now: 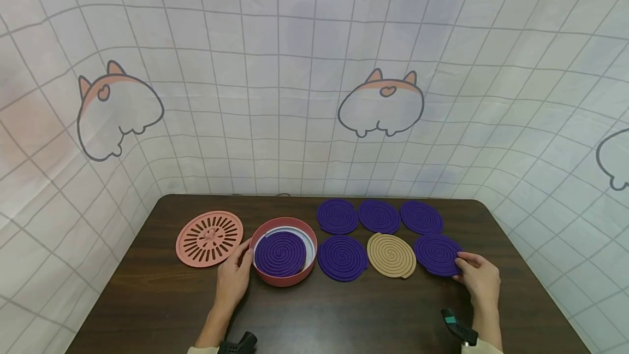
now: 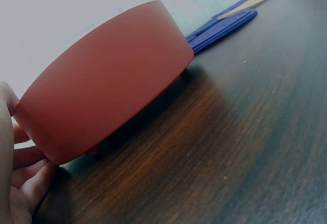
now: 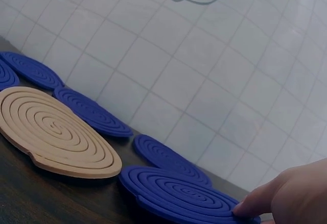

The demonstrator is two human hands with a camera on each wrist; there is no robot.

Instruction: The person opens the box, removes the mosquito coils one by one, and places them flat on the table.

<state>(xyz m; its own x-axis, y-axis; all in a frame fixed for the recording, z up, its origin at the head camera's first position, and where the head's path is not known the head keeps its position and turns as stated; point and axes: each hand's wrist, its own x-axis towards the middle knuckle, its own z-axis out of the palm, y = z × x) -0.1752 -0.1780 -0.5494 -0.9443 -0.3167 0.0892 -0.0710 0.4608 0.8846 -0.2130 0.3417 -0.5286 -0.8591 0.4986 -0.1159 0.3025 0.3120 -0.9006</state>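
Observation:
My left hand (image 1: pixel 233 277) grips the left side of a round red mosquito coil holder (image 1: pixel 286 281); in the left wrist view, the fingers (image 2: pixel 33 180) curl around the wall and lower edge of the same holder (image 2: pixel 107 83). Inside it a purple mosquito coil (image 1: pixel 280 254) lies over a white lining. On the right, my right hand (image 1: pixel 480 282) pinches the outer edge of another purple mosquito coil (image 1: pixel 437 255), thumb on top. That coil (image 3: pixel 186 193) has its far edge close to a purple coil behind it (image 3: pixel 168 157).
A pink slotted lid (image 1: pixel 209 239) lies left of the holder. A tan mosquito coil (image 1: pixel 391 255) sits between the pinched coil and another purple coil (image 1: pixel 342 258). Behind them is a row of purple coils (image 1: pixel 379 216). A gridded curtain (image 1: pixel 295 152) hangs beyond the dark table (image 1: pixel 314 321).

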